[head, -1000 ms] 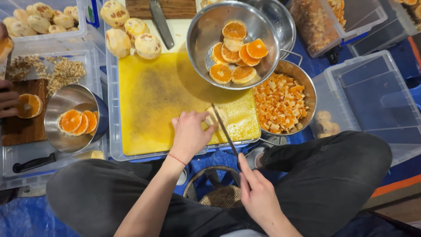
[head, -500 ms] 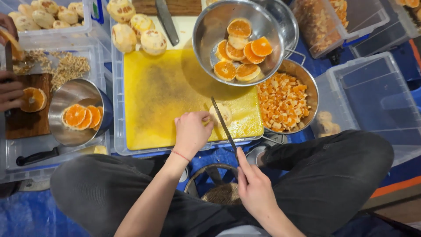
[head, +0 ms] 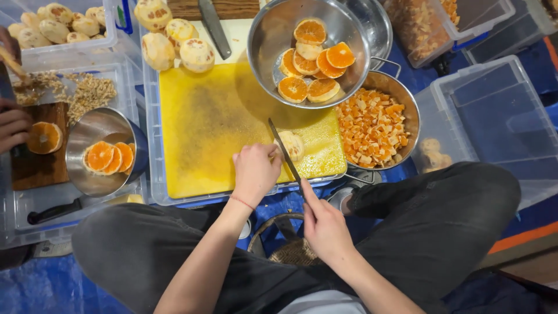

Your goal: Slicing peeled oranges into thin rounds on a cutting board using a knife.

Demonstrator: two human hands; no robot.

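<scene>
My left hand (head: pixel 256 171) presses a peeled orange piece (head: pixel 292 144) down on the yellow cutting board (head: pixel 215 125), at its near right corner. My right hand (head: pixel 324 224) grips the handle of a knife (head: pixel 283 150) whose blade angles up across that piece. Just beyond, a steel bowl (head: pixel 263 40) holds several orange slices (head: pixel 314 61). To the right, a steel pot (head: pixel 407 96) is full of diced orange (head: pixel 369 125). Three peeled oranges (head: pixel 174 38) lie at the board's far left corner.
Another person's hand (head: pixel 13 128) holds an orange half (head: pixel 45 138) on a wooden board (head: pixel 38 168) at left. A steel bowl (head: pixel 96 125) of slices sits beside it. A second knife (head: pixel 212 23) lies at the back. Clear plastic bins (head: pixel 494 110) stand right; a tub of peeled oranges (head: pixel 55 26) far left.
My hands stay on the orange piece and knife; the blade has shifted slightly across the piece. The other person's hand at left keeps working on the orange half.
</scene>
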